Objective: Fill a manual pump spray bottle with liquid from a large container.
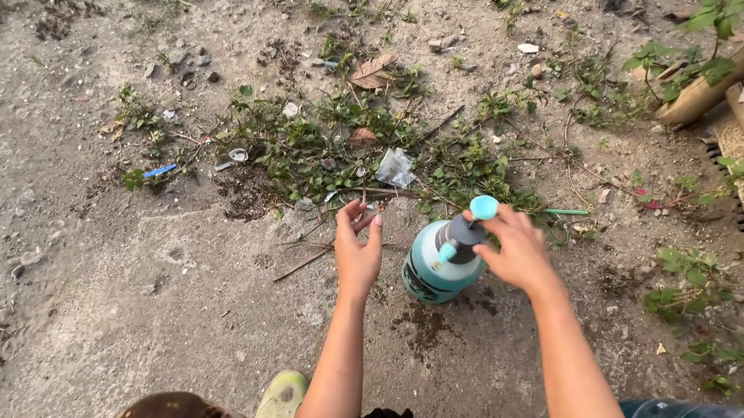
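Sprayer bottle [440, 267] upright on dirt; right hand [519, 252] grips its pump head, left hand [357, 252] open beside it. Steady the base before pumping.

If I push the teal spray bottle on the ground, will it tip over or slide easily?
The spray bottle looks squat and wide-based, so probably stable. The rough dirt ground likely resists sliding. Its tall pump head, near the right hand, may make a high push tip it.

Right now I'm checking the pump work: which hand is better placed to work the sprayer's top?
Right. The right hand is already at the sprayer top, fingers by the blue knob. The left hand is open beside the bottle, not touching it.
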